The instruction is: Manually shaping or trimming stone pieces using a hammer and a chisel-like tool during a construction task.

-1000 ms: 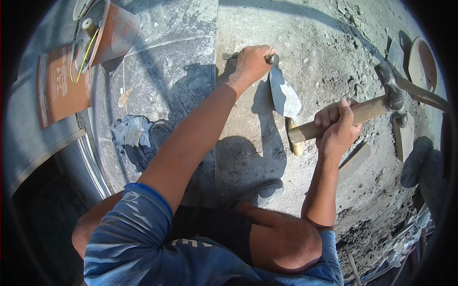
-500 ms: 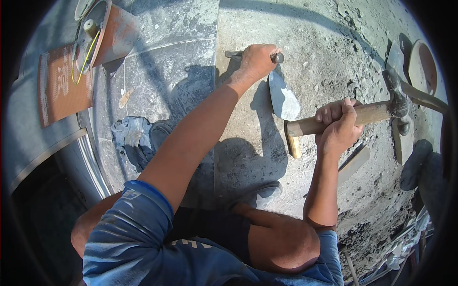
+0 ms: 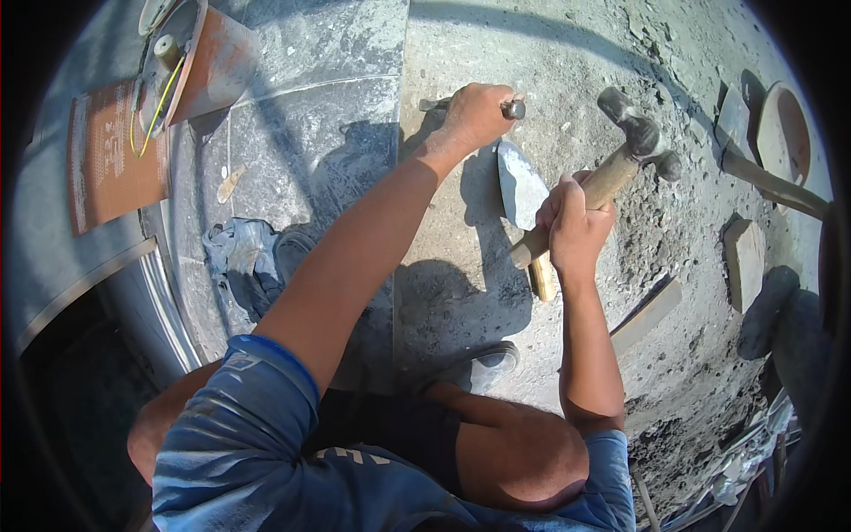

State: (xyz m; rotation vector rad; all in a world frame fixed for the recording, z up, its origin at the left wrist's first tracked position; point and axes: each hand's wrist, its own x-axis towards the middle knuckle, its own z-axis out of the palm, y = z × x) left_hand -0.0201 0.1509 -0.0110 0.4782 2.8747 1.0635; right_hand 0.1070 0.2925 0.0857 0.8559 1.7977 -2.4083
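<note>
My left hand (image 3: 479,115) is closed around a metal chisel (image 3: 513,110), whose struck end shows at the right of my fist. Its flat tip pokes out on the left, by the seam between the dark tiles and the rough ground. In my right hand (image 3: 579,226) is a hammer (image 3: 640,137), gripped by its wooden handle. The hammer's head is raised to the upper right, apart from the chisel. Between my hands lies a trowel (image 3: 522,184) with a grey blade and a wooden handle, partly hidden under the hammer handle.
An orange bucket (image 3: 215,66) with a yellow cord stands at the upper left, beside an orange perforated brick (image 3: 117,158). A crumpled cloth (image 3: 241,257) lies on the tiles (image 3: 355,97). Tile pieces (image 3: 743,264), a round pan (image 3: 784,133) and a wooden handle (image 3: 771,184) are at the right.
My right hand has moved left and up with the hammer, and its head has swung up and leftward. My left hand and the chisel stay nearly in place.
</note>
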